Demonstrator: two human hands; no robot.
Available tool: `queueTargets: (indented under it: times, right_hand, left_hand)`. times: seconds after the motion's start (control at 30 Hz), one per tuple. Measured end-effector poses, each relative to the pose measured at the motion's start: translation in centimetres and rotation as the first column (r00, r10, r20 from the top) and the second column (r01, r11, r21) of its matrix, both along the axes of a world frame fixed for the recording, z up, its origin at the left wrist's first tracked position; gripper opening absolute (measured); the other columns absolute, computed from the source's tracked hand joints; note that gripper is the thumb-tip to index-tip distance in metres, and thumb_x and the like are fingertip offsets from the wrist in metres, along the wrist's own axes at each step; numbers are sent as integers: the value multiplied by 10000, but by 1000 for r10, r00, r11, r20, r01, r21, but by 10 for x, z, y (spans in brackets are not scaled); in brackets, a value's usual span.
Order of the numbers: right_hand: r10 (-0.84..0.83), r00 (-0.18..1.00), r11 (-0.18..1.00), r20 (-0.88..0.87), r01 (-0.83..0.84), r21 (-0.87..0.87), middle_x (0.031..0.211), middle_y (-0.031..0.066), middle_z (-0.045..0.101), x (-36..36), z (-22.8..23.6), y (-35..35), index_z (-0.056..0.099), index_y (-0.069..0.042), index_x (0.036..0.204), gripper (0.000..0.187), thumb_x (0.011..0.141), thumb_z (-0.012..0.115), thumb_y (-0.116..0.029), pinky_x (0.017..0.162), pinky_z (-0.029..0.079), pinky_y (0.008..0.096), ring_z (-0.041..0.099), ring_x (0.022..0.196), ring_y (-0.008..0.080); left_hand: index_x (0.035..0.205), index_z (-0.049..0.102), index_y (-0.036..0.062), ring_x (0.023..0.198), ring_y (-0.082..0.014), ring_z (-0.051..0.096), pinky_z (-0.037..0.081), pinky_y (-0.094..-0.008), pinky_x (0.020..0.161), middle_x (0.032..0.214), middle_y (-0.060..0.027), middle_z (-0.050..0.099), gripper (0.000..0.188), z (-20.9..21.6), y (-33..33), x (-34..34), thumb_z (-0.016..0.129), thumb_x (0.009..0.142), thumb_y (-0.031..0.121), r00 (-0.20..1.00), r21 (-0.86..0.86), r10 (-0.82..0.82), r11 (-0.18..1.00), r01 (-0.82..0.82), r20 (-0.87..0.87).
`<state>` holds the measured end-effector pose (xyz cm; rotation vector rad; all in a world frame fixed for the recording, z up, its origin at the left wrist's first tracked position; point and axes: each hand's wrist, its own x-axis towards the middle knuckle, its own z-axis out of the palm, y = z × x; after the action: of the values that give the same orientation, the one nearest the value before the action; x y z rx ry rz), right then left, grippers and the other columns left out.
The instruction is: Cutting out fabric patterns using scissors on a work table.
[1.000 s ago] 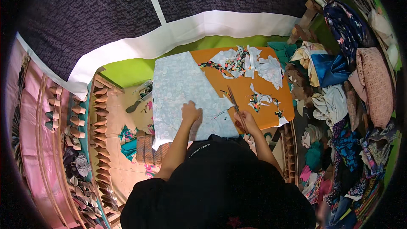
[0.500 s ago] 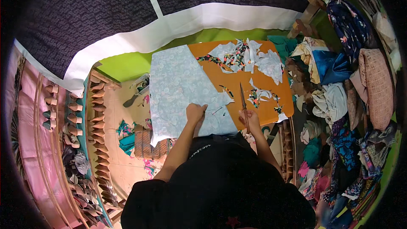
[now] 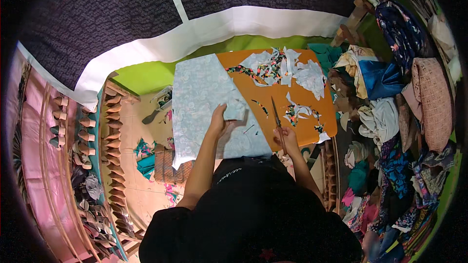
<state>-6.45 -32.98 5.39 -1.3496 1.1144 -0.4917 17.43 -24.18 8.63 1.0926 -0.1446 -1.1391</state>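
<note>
A pale blue-grey fabric [image 3: 195,85] with a faint floral pattern covers the left part of the orange table [image 3: 258,97]. My left hand [image 3: 217,120] is closed on the edge of a small pale cut fabric piece [image 3: 235,109], raised slightly over the big sheet and casting a shadow on it. In my right hand [image 3: 288,139] are long scissors [image 3: 276,113], their blades together and pointing away over the bare orange surface. Its fingers wrap round the handles, which are partly hidden.
Pale and black floral scraps [image 3: 273,65] lie at the table's far right, with more scraps [image 3: 298,112] nearer. Heaped cloths [image 3: 380,117] crowd the right side. On the left stand racks of shoe-shaped forms [image 3: 113,131]. A brown patterned bag [image 3: 168,163] sits on the floor.
My left hand has moved away from me and now holds the small fabric piece, which lay flat by the sheet's right edge before. The right hand with the scissors has barely moved.
</note>
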Motion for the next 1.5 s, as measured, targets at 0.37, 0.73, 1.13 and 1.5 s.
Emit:
queueTargets:
  times: [0.37,0.73,1.13,1.5]
  right_hand:
    - [95,945,994,314,-106,18,701,21,512,31,58,-20,457,-18,903,328,710,646,-203,494,394,182,501,586,77]
    - [123,895,991,429,-133,-6,686,-16,464,77,86,-6,439,-33,820,320,615,682,-1,556,419,192,470,617,64]
    - [-29,929,998,368,9,55,611,-27,452,78,108,-2,455,-37,777,173,716,616,-54,445,346,165,428,516,32]
    - [556,831,830,4,-555,-47,550,-1,414,7,86,0,460,-35,707,296,810,503,-309,408,303,224,378,455,78]
  left_hand:
    - [851,430,74,415,-37,424,355,-187,347,571,15,486,187,37,-9,-1,512,815,238,961,43,-153,988,147,232]
    - [926,446,67,467,-31,437,350,-170,401,586,36,477,215,68,-11,-17,518,812,234,964,-59,-194,976,208,179]
    - [917,491,-5,735,-121,544,436,-261,664,836,-60,566,231,55,-7,-24,568,771,156,882,75,-256,966,247,396]
    - [1039,412,21,867,-140,513,434,-257,742,945,-81,529,425,87,-9,-19,592,664,-66,918,-169,-22,981,97,396]
